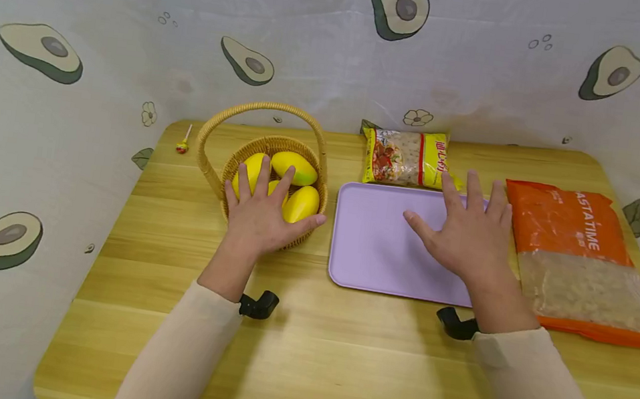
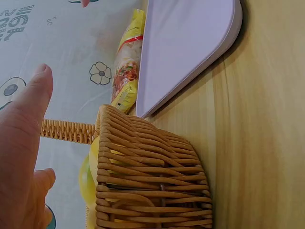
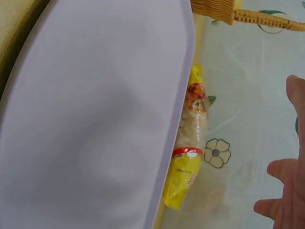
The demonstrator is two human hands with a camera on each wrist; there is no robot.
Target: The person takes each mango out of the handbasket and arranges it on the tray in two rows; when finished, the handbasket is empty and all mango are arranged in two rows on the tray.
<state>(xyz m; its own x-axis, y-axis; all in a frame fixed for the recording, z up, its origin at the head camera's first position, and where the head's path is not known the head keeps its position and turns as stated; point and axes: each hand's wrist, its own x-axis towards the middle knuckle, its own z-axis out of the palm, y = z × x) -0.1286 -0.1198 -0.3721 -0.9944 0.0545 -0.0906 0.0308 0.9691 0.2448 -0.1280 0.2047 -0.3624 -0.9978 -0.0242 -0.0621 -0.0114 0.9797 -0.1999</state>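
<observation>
The left arm [image 1: 174, 356] and right arm [image 1: 551, 398] are wearing long pale sleeves [image 1: 193, 334] and angling inward, wrists [image 1: 225, 273] showing past the cuffs [image 1: 214, 304]; the left hand [image 1: 259, 218] and the right hand [image 1: 469, 241] are hovering backs up, well apart, straight fingers [image 1: 263, 177] fanning forward, thumbs [image 1: 308, 224] pointing inward

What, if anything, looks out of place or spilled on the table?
No spill or damage shows. The only mild oddity is the lollipop, lying loose on the table left of the basket, apart from the tray and everything else.

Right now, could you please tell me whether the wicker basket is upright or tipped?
Upright: the basket stands on the table, handle arching above, yellow fruit resting inside.
</observation>
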